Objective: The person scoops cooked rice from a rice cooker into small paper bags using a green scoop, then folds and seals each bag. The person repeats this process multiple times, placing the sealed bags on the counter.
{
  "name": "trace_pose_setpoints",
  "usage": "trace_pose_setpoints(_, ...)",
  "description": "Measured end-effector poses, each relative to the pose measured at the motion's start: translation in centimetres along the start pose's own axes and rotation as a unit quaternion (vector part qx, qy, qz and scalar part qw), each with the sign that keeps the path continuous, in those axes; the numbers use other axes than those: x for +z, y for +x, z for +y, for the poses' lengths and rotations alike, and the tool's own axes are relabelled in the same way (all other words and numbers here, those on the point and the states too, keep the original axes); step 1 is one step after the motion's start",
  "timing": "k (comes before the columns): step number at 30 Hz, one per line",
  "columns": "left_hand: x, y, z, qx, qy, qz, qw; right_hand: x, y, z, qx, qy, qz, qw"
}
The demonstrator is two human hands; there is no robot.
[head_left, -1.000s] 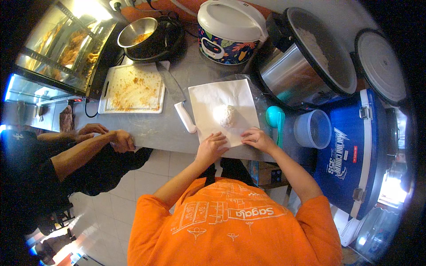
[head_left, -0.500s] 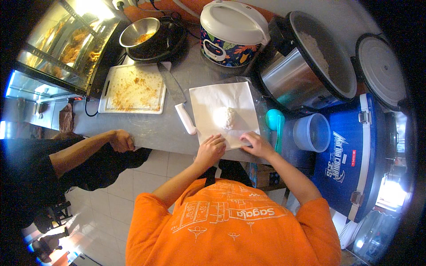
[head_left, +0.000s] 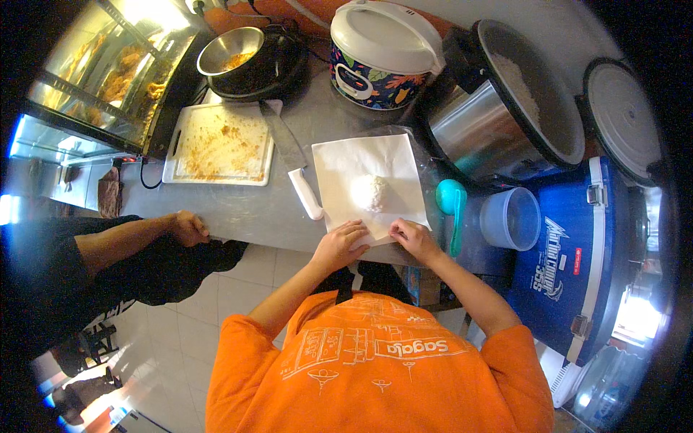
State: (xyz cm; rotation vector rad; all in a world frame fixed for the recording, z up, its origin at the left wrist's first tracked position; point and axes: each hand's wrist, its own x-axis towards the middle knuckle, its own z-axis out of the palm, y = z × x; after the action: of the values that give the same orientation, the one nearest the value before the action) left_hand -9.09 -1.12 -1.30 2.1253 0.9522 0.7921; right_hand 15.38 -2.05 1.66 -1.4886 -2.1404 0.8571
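Note:
A mound of white rice [head_left: 369, 193] sits on a sheet of pale wrapping paper [head_left: 386, 155] at the counter's near edge. My left hand [head_left: 341, 245] rests flat on the paper's near left corner, its fingers stretched out. Along the same near edge, my right hand [head_left: 416, 241] has its fingers curled together and pinches the paper. A teal rice scoop [head_left: 452, 209] lies just right of the sheet. To the left, a knife with a white handle [head_left: 304, 193] lies with its blade against the cutting board [head_left: 216, 148], which is littered with orange-brown crumbs.
Behind the paper stands a patterned rice cooker [head_left: 382, 68]; a large open steel rice pot [head_left: 476, 123] is right of it. A clear plastic tub [head_left: 510, 218] and blue cooler box [head_left: 559, 252] fill the right. Another person's hand [head_left: 189, 228] is at the counter's left, near a lit food case [head_left: 108, 72].
My right hand has shifted slightly left along the paper's near edge, and its fingers have drawn together. My left hand stays on the paper. The whole view has shifted a little.

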Motion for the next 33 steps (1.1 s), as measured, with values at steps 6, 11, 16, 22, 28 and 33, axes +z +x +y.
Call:
trace_pose_setpoints(6,-0.2,0.0,-0.6,0.019,-0.015,-0.02,0.999,-0.1,-0.2,0.0,0.014,0.002,-0.006,1.0)
trace_pose_setpoints(11,0.1,-0.1,-0.7,0.008,-0.035,-0.017,0.999,0.0,-0.3,0.1,-0.006,-0.017,-0.012,1.0)
trace_pose_setpoints(16,0.0,-0.2,-0.6,-0.003,-0.039,-0.017,0.999,0.0,-0.5,0.0,-0.019,-0.042,-0.008,0.999)
trace_pose_setpoints(22,0.1,-0.3,-0.6,-0.005,-0.036,-0.013,0.999,0.1,-0.7,0.0,-0.029,-0.051,-0.002,0.998)
trace_pose_setpoints(28,0.7,-0.4,-1.0,0.012,-0.028,0.0,1.0,0.5,-0.6,0.3,-0.048,-0.064,0.012,0.997)
trace_pose_setpoints(33,0.6,-0.4,-0.6,-0.004,-0.03,0.011,0.999,0.6,-0.7,0.3,-0.033,-0.06,0.009,0.998)
